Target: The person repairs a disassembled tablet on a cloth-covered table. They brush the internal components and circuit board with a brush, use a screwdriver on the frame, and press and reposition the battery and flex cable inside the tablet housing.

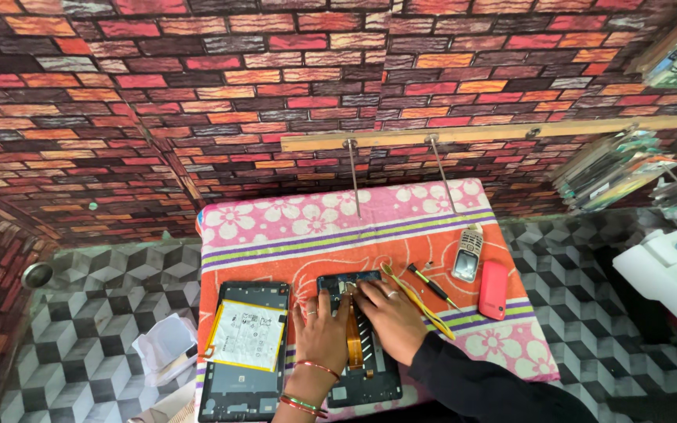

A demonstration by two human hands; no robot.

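A tabletop (370, 215) under a pink and orange floral cloth carries an opened tablet. Its back half with the battery (246, 335) lies left, already separated. Both hands press on the dark inner board (370, 368) with its orange ribbon cable: left hand (321, 323) flat, fingers spread; right hand (389, 312) fingertips down, grasping nothing visible. Small parts beneath them are hidden.
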